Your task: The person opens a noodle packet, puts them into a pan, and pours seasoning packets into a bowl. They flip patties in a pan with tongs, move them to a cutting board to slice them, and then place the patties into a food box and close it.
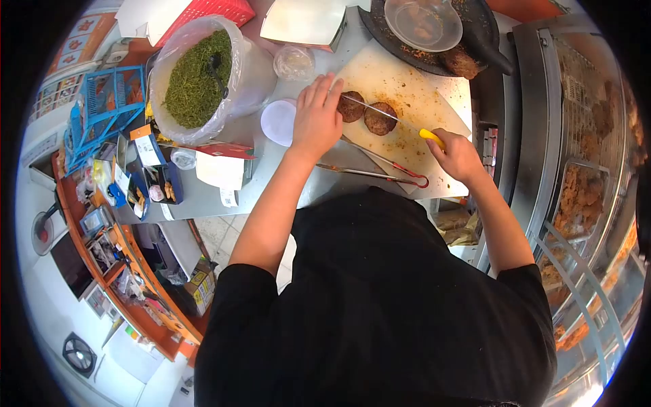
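Note:
On the pale cutting board (447, 102) lie two round brown patties, a right one (381, 119) and a left one (351, 107). My right hand (456, 157) is closed round the yellow handle of a knife (432, 138), whose thin blade reaches left across both patties. My left hand (317, 117) lies at the board's left edge, palm down with fingers stretched out, beside the left patty and near the blade's tip. What is under its fingers is hidden. Red-tipped metal tongs (380, 173) rest on the board's near side, below the patties.
A plastic-lined tub of chopped greens (196, 81) stands at the left, near a white round lid (278, 122). Behind the board sit a dark stone bowl (407, 60) with a clear bowl (424, 27) and a paper tray (303, 24). Glass food cases (576, 169) line the right.

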Tool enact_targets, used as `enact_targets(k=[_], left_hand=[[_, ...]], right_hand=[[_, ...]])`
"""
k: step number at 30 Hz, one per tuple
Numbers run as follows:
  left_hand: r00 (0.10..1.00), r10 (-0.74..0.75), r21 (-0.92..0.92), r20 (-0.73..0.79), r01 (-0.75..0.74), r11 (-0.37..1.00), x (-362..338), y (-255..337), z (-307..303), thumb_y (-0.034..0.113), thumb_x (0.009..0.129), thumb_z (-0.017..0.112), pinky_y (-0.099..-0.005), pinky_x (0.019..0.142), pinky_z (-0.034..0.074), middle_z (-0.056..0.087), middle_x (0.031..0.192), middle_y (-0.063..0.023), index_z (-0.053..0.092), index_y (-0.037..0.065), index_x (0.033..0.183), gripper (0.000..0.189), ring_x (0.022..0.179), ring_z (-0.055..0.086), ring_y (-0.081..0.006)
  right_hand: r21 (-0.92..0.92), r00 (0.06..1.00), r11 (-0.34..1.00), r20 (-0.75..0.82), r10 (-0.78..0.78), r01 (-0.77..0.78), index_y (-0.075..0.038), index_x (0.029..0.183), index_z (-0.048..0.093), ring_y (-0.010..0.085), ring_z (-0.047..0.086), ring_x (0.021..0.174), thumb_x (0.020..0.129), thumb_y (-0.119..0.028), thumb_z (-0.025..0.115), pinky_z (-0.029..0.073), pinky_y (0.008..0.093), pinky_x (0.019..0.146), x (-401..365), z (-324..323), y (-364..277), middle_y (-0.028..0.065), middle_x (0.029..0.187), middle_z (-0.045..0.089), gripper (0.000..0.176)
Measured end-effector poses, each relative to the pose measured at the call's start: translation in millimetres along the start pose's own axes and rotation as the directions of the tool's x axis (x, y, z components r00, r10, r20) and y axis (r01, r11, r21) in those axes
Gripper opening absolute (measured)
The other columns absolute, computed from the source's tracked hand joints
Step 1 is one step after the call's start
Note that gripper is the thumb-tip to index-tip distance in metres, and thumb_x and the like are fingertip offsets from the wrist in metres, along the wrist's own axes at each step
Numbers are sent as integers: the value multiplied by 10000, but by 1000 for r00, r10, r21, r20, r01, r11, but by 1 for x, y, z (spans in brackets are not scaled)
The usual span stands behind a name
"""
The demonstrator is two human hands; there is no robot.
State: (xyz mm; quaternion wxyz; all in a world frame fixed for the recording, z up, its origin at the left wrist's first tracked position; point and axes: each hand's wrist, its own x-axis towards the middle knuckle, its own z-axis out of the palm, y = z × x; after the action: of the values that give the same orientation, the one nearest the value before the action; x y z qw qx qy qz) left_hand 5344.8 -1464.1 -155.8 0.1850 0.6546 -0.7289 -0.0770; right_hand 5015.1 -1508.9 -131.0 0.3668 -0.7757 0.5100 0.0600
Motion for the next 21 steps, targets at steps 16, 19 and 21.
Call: enact_targets(k=[16,19,21], left_hand=[[994,-52,148,95,37,988,-20,18,23,335,942,606,-525,1189,272,523,1440,-268,522,-70,1393,612,1393,462,-375],[993,-44,84,112,35,996,-17,11,29,357,941,611,-530,1196,259,489,1448,-314,490,-99,1406,662,1404,435,-412],[991,-42,61,129,35,998,-17,7,31,354,940,611,-530,1198,257,482,1453,-316,485,-101,1408,665,1406,430,-419]], right_hand=[[4,991,991,-17,-134,134,-60,1007,649,406,650,757,999,-344,556,509,490,678,16,9,21,195,812,683,299],[47,990,989,-27,-137,138,-58,993,656,406,649,752,999,-339,560,507,486,671,23,15,25,198,797,676,297],[45,988,988,-34,-147,149,-57,987,659,406,649,749,998,-336,562,506,484,670,23,14,25,198,789,674,296]])
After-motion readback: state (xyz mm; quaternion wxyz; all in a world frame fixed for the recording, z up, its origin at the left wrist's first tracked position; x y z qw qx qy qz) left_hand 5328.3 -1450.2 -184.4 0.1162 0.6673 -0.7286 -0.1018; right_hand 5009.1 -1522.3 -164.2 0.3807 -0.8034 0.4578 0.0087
